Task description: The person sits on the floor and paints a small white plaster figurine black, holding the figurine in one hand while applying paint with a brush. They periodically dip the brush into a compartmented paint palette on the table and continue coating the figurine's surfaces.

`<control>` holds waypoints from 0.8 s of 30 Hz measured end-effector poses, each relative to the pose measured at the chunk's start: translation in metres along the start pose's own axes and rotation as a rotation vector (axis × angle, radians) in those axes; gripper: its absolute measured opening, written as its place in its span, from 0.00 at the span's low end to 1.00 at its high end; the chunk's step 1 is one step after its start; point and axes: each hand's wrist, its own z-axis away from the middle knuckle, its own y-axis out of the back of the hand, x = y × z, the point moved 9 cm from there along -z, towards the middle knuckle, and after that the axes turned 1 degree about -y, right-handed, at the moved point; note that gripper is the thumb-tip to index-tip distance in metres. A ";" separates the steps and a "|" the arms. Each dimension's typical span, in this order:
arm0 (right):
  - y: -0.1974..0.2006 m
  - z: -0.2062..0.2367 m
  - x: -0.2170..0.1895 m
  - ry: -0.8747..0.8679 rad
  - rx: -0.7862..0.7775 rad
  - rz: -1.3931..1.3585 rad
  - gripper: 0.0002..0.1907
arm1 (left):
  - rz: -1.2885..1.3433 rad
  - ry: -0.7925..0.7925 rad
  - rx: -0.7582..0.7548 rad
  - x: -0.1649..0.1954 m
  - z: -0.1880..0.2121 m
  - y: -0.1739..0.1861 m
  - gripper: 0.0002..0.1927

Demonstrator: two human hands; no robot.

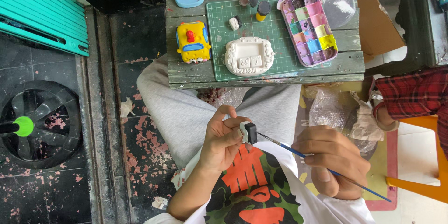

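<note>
- Pinching a small white-and-black figurine piece [248, 132] over the lap, the left hand [224, 141] clamps it by thumb and fingertips.
- It looks light, rigid and brittle, with wet black paint probably on one face; best gripped on the unpainted white sides.
- The right hand [333, 158] is closed on a thin blue paintbrush [322, 167], tip at the piece.
- The piece's shape is too small to make out; the brush bristles are hard to see.

The small figurine [248, 132] looks like matt white plaster, part painted glossy black. The paintbrush [322, 167] has a smooth blue handle. The bench [186, 72] is rough, weathered wood under a matt green cutting mat [275, 46].
</note>
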 end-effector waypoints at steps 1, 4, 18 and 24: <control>0.000 0.000 0.000 -0.005 0.007 0.009 0.11 | 0.003 -0.002 -0.006 -0.001 0.000 -0.001 0.20; -0.003 0.001 0.001 -0.028 -0.036 0.024 0.12 | 0.008 -0.006 -0.019 0.000 -0.001 -0.001 0.20; -0.002 -0.003 -0.003 0.043 -0.050 -0.027 0.09 | 0.008 0.001 -0.012 0.000 0.000 -0.003 0.19; 0.000 -0.007 -0.009 0.145 -0.020 -0.050 0.09 | -0.006 0.004 -0.010 0.000 0.000 -0.003 0.20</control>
